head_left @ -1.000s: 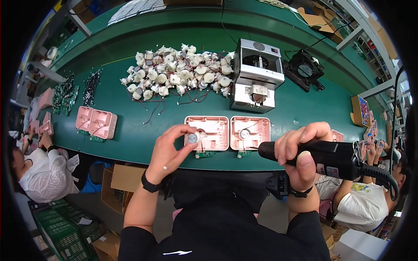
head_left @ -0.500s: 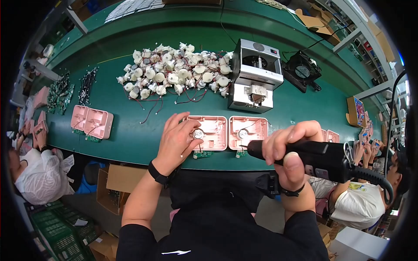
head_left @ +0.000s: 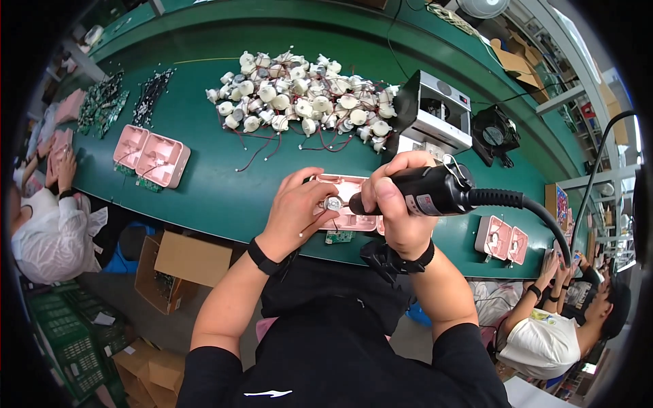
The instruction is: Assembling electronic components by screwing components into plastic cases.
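Note:
In front of me lies a pink plastic housing (head_left: pixel 354 223), partly hidden by my hands. A small round silver motor (head_left: pixel 332 203) sits inside it. The thumb and fingertips of my left hand (head_left: pixel 294 209) close around the motor's sides. My right hand (head_left: pixel 403 221) is wrapped around a black corded electric screwdriver (head_left: pixel 428 189), tilted nearly level, its tip pointing left at the motor; whether it touches is hard to make out. Beside the housing's near edge is a green circuit board (head_left: pixel 339 236). A second housing behind my right hand is mostly hidden.
Beyond my hands spreads a heap of white motor units (head_left: pixel 299 98) with wires. A silver machine (head_left: pixel 442 112) and a black fan (head_left: pixel 495 134) stand at the back right. Pink housings lie left (head_left: pixel 162 160) and right (head_left: pixel 493 236). Co-workers (head_left: pixel 544 340) sit at both sides.
My right hand has brought the screwdriver left, from the right-hand housing to the motor under my left hand. My left hand stays at the motor. The whole view has shifted and turned.

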`<state>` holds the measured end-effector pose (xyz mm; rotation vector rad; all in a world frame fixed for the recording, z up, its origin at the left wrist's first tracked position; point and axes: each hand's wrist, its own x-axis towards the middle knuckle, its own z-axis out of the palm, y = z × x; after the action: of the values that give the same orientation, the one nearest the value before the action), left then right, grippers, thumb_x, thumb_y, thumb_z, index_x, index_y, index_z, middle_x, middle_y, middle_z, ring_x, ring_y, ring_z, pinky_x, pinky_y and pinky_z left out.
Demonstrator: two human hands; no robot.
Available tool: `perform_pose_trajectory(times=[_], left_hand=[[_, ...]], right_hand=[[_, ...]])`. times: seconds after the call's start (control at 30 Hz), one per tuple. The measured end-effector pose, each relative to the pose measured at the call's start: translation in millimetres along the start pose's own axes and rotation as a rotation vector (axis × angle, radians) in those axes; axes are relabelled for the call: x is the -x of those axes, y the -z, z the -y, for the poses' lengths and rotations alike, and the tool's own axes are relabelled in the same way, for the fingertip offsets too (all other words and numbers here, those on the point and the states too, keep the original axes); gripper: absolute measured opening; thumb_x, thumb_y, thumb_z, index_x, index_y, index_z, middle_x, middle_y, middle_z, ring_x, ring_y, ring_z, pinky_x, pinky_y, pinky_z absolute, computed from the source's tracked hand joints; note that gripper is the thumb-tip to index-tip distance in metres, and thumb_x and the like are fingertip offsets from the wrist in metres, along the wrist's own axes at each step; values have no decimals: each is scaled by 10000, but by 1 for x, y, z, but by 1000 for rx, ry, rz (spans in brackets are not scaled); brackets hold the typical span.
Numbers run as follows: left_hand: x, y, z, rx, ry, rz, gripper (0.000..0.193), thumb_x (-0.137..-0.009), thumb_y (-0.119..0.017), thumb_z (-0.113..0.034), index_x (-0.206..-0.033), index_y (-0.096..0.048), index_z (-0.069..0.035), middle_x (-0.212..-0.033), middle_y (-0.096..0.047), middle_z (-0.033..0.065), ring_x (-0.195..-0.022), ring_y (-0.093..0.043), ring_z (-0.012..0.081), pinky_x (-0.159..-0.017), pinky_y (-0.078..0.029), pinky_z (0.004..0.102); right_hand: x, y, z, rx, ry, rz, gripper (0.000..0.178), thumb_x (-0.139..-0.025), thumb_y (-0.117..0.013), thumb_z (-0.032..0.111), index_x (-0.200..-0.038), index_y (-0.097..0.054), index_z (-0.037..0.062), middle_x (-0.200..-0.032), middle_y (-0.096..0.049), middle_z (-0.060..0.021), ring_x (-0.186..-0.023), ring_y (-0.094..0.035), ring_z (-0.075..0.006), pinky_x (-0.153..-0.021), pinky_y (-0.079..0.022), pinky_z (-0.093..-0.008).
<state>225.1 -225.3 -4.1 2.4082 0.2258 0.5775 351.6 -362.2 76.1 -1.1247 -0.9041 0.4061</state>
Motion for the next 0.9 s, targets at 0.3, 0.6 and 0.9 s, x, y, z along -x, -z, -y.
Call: perform_pose_trajectory(times=[0.3,0.6,0.9], left_hand=[[2,0,1,-13,14,2,411,-760,-823,-222,-1127,-669,-118,-1010,-706,19,-1246,-556,313,-984,-446,459],[2,-2,-4,-11,2,-21,371,-752,-829,-193,-1072,-663,-103,-1078,-677,45,-1232,-554,320,-987,-437,457],[23,-2,-16,227,223,-202,629,-756,-847,-174,-1312,-582,-47,-1224,-611,122,-1115,-608,283,-869,-497,367]], right_hand=[[-1,-6,-20,17,-47,-54,309,-857,-718,-54,-1095,-523,-18,-837,-638,-47,-703,-601,-100,-636,-488,-254],[-1,-11,-13,150,-5,-12,253,-927,-629,-6,-1097,-444,30,-797,-605,-106,-610,-568,-155,-580,-506,-312],[-16,68,60,29,211,-263,181,-954,-596,97,-1081,-482,37,-743,-551,-86,-591,-539,-178,-576,-487,-336]])
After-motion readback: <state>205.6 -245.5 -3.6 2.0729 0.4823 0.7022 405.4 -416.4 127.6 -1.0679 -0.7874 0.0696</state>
